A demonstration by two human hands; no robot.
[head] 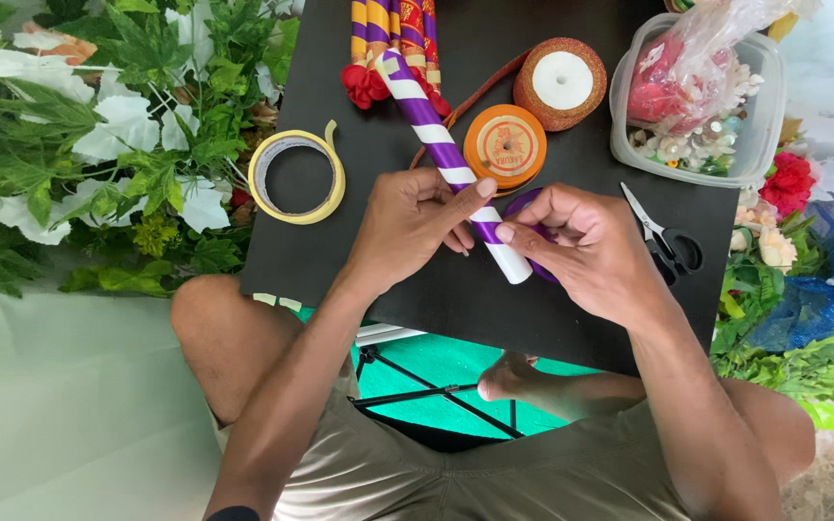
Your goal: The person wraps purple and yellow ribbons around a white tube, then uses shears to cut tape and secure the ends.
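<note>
Purple ribbon spirals around a white stick (446, 159) that lies slanting across a black board (571, 318), its upper end near a bundle of finished sticks (396, 34) wrapped in purple, yellow and red, its lower bare white end pointing toward the person. The left hand (407, 227) curls around the stick from the left, thumb and forefinger pressed onto the wrapped part near the lower end. The right hand (586, 246) meets it from the other side, its thumb and forefinger pinching the purple ribbon against the stick just where the winding ends; a roll of purple ribbon (525, 205) peeks out under the fingers of this hand.

Just beyond the hands sits an orange ribbon spool (505, 145), and past it a glittery copper spool (560, 82) with a white core. A ring of yellow tape (296, 177) lies at the board's left edge. Black-handled scissors (663, 236) rest close to the right hand. A clear plastic box (760, 106) with beads, trinkets and a pink-filled bag stands at the upper right corner.

Green and white artificial leaves (98, 145) heap on the left; fabric flowers (789, 188) and blue netting (832, 275) lie on the right. The person sits cross-legged, the board resting over the knees.
</note>
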